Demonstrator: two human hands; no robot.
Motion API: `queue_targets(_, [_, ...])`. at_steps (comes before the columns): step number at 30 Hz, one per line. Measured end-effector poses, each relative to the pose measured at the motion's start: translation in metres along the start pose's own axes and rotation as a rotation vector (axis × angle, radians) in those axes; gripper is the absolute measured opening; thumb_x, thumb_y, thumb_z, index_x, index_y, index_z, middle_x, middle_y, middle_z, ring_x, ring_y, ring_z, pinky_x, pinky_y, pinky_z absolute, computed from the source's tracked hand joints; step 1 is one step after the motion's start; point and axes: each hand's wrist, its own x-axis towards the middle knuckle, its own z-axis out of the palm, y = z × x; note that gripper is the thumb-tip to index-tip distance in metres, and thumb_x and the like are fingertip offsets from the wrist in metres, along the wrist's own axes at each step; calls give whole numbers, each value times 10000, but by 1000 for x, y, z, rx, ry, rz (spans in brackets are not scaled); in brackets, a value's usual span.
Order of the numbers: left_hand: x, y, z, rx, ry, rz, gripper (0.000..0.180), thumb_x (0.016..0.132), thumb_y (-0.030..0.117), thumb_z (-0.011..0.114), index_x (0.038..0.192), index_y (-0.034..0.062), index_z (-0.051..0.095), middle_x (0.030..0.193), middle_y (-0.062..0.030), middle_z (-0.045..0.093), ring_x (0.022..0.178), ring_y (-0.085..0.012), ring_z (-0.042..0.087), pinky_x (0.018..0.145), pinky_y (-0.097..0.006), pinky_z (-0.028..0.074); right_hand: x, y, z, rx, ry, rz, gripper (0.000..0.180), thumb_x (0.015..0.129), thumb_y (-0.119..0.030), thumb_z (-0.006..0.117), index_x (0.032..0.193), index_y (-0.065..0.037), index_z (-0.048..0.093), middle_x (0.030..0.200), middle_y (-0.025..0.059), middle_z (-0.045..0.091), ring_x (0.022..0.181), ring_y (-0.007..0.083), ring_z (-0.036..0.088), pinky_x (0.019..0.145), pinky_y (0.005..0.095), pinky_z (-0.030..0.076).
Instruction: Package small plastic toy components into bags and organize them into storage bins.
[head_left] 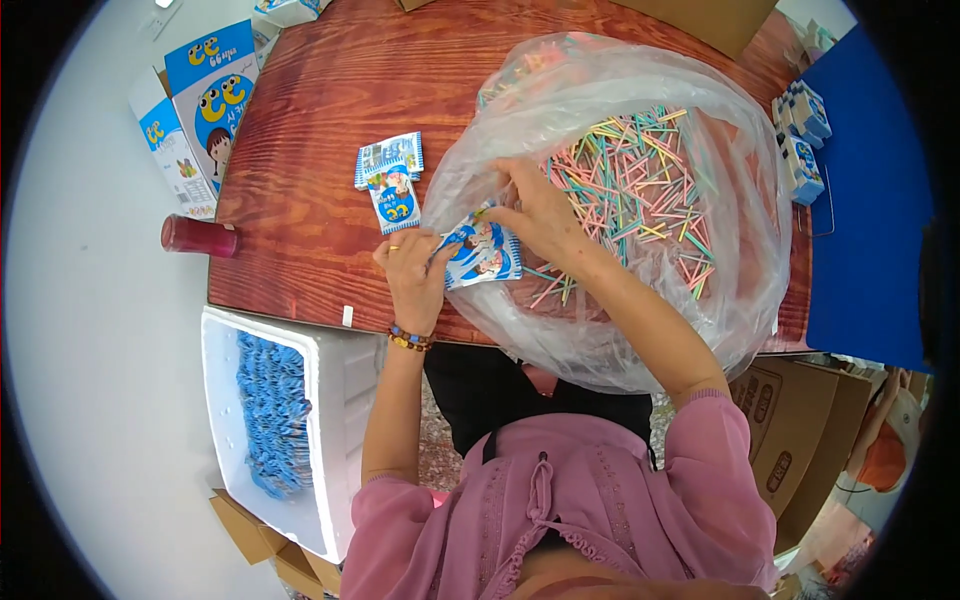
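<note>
Left hand [415,275] is pinching a small blue-and-white printed plastic sachet [482,252]; right hand [540,212] is gripping its top edge. Looks light, floppy, probably slippery, so edges seem best.

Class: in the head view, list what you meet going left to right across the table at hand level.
Red bottle → left hand → blue-and-white packet → right hand → coloured sticks → clear plastic bag.

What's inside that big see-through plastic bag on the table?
The big clear plastic bag holds a heap of thin pastel sticks in pink, green, yellow and blue. The right hand reaches into it. Sticks beneath the heap and behind the crinkled folds are hidden.
</note>
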Motion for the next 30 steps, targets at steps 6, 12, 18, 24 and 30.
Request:
queue_targets(6, [5,1,-3,121,-94,10,235,748,194,748,940,82,672,947,-53,637,983,-229,545,867,-372,303,2,6,-7,-62,-76,-128,165,804,-185,686,921,-70,685,823,90,628,754,221,618,665,336,476])
queue_targets(12, [10,31,-4,-987,131,-581,356,812,10,704,1156,3,611,1135,-91,613,1037,-140,567,851,-286,487,-12,-15,-19,492,-116,162,126,868,-183,657,872,-70,713,731,3,642,674,78,581,606,248,462])
queue_targets(18, [9,63,1,-1190,117,-656,103,887,14,640,984,-16,662,898,-35,687,803,-73,625,746,-227,510,-39,-20,-33,771,-66,236,77,881,-95,663,843,-30,673,751,-38,608,690,7,517,588,184,403])
queue_targets(24, [-6,87,14,-1263,93,-720,115,894,13,636,999,-6,678,931,-27,684,805,-65,614,717,-226,493,-68,-1,-41,634,-37,264,62,868,-68,668,848,-10,671,762,-50,597,700,5,490,592,187,383])
queue_targets(30, [-21,98,36,-1310,243,-767,116,903,36,638,1006,2,679,960,-24,677,831,-79,610,747,-242,492,-82,1,-48,583,-8,267,140,869,-68,665,747,-16,622,674,-58,537,645,5,463,563,195,363])
